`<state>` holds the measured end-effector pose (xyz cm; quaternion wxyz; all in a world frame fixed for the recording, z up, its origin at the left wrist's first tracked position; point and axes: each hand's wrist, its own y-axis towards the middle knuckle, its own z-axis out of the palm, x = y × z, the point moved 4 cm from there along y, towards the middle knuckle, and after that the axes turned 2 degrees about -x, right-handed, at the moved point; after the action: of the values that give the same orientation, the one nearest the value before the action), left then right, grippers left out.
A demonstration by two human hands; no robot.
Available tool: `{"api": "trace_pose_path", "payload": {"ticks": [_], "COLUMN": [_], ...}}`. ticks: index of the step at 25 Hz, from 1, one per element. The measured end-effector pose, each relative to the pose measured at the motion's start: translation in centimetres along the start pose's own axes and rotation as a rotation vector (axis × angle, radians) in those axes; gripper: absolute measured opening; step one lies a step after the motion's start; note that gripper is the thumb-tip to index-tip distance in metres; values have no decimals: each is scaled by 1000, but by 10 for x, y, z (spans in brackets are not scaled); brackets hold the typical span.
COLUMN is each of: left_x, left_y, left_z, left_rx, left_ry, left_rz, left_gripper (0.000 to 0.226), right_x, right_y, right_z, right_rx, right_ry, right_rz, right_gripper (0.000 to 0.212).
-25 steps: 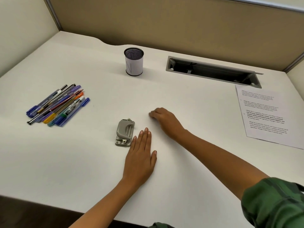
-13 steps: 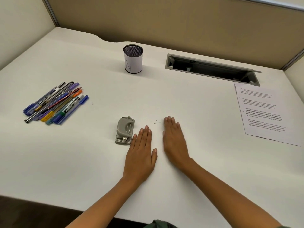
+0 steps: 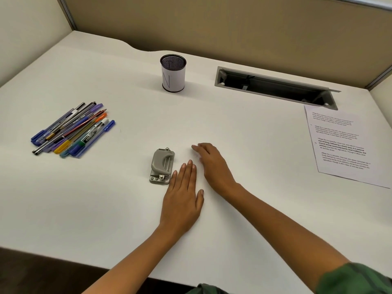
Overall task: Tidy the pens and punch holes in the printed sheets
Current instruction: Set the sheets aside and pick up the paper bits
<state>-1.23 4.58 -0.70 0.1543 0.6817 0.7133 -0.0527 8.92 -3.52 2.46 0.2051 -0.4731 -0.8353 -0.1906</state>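
Pens [image 3: 72, 130] side by side, long axes near-left to far-right

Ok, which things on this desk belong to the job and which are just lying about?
For the job: pile of coloured pens; black mesh pen cup; grey metal hole punch; white printed sheets.
Lying about: grey recessed cable slot.

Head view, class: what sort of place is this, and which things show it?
Most likely an office cubicle: partition walls enclose a white desk with a cable slot cut into it, and a mesh pen cup, pens and hole punch sit on it.
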Motion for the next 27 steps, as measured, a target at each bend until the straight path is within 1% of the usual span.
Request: {"api": "trace_pose_path", "payload": {"ticks": [1,2,5,8,13,23,25,27], "left_x": [0,0,0,0,0,1,1,0], "left_y": [0,0,0,-1,-1,-1,0,-1], "left_z": [-1,-1,-1,-1,0,1,1,1], "left_rx": [-5,-8,-14,-20,-9,-4,-2,-1], "left_ry": [-1,-2,-17,-35,-43,-33,-29,-28], "left_rz": [-2,-2,-3,-12,-12,-10,-10,-10], "left_gripper": [63,63,64,64,64,65,65,65], "right_x": [2,4,16,26,39,33,29,23], "right_y": [3,6,17,29,45,58,57,55], "right_z": [0,0,-1,-6,-15,-12,-8,-8], "right_rx": [81,137,239,297,305,377,366,340], "right_ry": [-14,-79,-426,-531,-485,-403,-385,-301], "right_rz": [-40,-88,-255,-236,-156,-12,15,67], "right_gripper": [40,38,25,19,16,16,16,18]}}
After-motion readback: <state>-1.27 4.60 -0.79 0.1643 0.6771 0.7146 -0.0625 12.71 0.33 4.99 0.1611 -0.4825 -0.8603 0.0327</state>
